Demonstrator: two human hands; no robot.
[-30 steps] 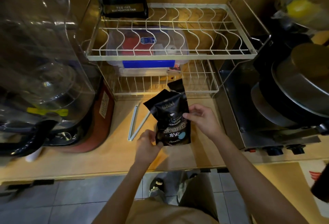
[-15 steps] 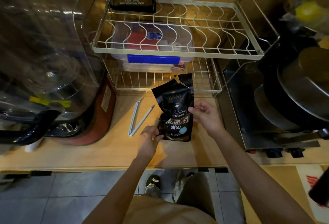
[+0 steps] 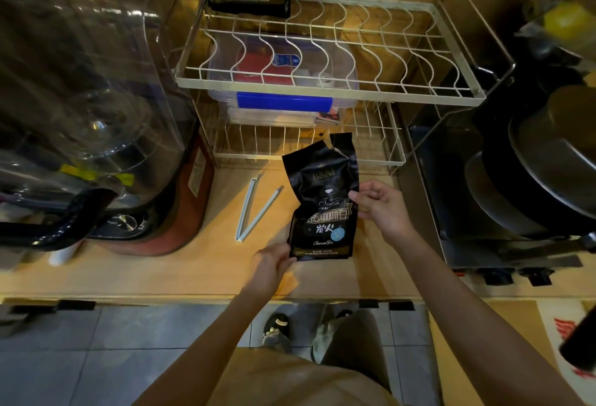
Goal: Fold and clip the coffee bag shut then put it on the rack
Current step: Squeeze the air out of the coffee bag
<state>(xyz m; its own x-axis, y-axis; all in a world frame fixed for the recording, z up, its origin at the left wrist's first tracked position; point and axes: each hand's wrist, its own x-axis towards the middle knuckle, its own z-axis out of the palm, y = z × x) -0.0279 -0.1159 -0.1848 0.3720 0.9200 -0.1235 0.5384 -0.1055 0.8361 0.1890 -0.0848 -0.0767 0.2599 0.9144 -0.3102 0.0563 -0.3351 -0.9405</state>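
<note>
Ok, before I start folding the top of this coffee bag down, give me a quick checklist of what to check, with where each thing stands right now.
1. Coffee bag lying flat on the counter: ok.
2. Left hand pinning its bottom corner: ok.
3. Right hand at its right edge: ok.
4. Bag's torn top free to fold, nothing lying on it: ok.
5. Clip within reach, open in a V left of the bag: ok.
6. Free space on the rack top shelf: ok.
</note>
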